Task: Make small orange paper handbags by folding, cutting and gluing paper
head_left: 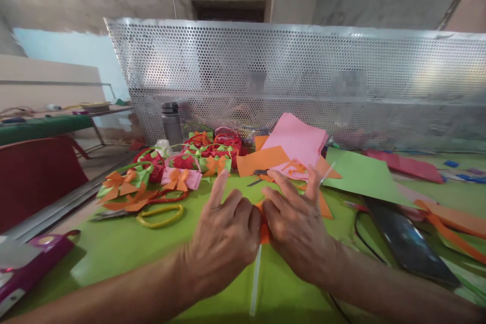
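Observation:
My left hand and my right hand meet over the middle of the green table. Between them is a small piece of orange paper, mostly hidden by my fingers. Both hands are closed on it, the left with its index finger raised, the right with its outer fingers lifted. Just below the paper, a thin translucent stick lies on the tabletop. Left of my hands are scissors with red and yellow handles, beside an orange paper bow.
Small paper baskets with bows cluster at the back left near a grey bottle. Pink sheets and a green sheet lie behind my hands. A phone rests at right, a purple device at left. A perforated metal screen stands behind.

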Tool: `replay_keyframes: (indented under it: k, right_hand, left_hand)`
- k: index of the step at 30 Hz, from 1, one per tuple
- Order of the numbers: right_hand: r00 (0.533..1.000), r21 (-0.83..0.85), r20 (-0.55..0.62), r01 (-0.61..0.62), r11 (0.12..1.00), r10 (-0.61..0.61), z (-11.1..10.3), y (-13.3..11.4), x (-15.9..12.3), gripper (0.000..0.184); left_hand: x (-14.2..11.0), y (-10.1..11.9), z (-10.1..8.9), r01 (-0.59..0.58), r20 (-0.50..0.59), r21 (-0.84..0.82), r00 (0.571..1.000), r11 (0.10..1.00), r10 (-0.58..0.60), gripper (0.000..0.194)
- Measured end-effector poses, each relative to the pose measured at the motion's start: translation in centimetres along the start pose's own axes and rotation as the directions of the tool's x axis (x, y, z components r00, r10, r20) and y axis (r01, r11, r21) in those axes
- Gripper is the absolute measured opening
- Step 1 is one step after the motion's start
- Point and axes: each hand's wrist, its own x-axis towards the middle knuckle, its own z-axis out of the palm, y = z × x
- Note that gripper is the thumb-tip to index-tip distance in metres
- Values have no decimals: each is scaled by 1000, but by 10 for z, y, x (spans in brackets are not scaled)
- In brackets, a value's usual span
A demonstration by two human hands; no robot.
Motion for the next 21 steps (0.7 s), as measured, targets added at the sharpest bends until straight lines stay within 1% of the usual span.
replay_keyframes:
  k: [5,10,14,21]
  right_hand:
    - [1000,-3,-3,-8,1000,8,2,2,-1,20]
    - [999,-29,32,-20,999,21,5,7,-1,20]
    - [999,-47,19,-29,998,30,5,9,1,22]
    - [997,-42,54,-58,997,60,5,12,3,22]
  left_hand:
    - [0,1,-3,5,-10,-17,1000,1000,-5,27]
    - [0,2,-5,8,-56,-27,998,1000,-10,31]
    - [0,2,-6,16,-60,6,998,1000,-16,29]
    - [1,2,-12,32,-47,80,998,996,-29,30]
